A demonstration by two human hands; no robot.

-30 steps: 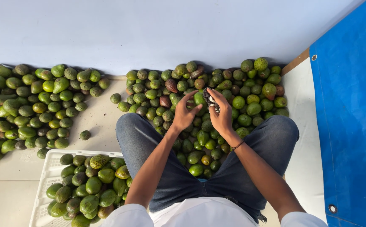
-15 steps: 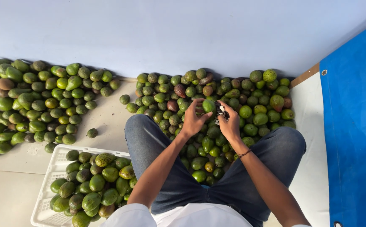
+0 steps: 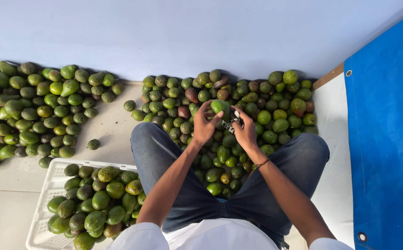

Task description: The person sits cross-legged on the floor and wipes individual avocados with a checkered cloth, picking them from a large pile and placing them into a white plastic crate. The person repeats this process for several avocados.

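between the knees, above the far pile (image 3: pixel 238 115), the left hand (image 3: pixel 204 126) grips a green avocado (image 3: pixel 219 106) while the right hand (image 3: pixel 245 132) closes on small clippers (image 3: pixel 232 124) at its side, where a slip could likely nick fingers or drop the fruit.

Not much to report here, no labels, signs or screens that I can spot anywhere. The closest thing to packaging is the white plastic crate (image 3: pixel 44 203) at the lower left, sitting on the floor right next to the person's leg. It's rectangular with slotted, lattice-style walls and rim, and it's packed with green avocados. No sticker or tag shows on it, and none that I can make out on the fruit either.
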